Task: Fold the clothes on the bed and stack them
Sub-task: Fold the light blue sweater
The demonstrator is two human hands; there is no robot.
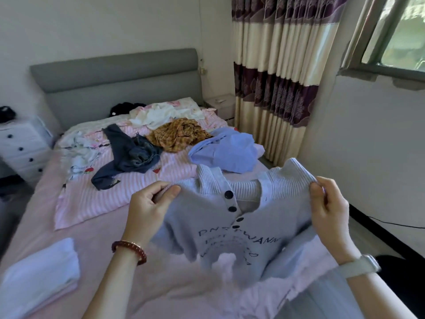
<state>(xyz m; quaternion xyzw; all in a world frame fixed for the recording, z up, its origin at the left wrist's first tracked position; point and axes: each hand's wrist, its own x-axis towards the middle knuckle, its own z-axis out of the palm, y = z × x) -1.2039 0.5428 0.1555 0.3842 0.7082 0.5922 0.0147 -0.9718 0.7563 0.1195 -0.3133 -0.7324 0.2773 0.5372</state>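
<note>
- The left hand [149, 204] pinches the left shoulder of a pale grey knit sweater with dark buttons and dark lettering [232, 229], thumb on top, fingers curled under the fabric.
- The right hand [328, 203] grips the right shoulder the same way, so the sweater hangs spread between both hands above the near part of the pink-sheeted bed [103, 226].
- A folded white garment [41, 272] lies on the bed at the near left.
- Farther off, unfolded on a pink striped cover: dark blue jeans [128, 155] in the middle, a mustard checked garment [177, 134] just beyond them, a light blue shirt [225, 150] to the right, white clothes [161, 113] near the grey padded headboard [115, 72].
- A white chest of drawers [20, 146] stands at the far left; a striped purple and cream curtain [276, 77] hangs at the right.
</note>
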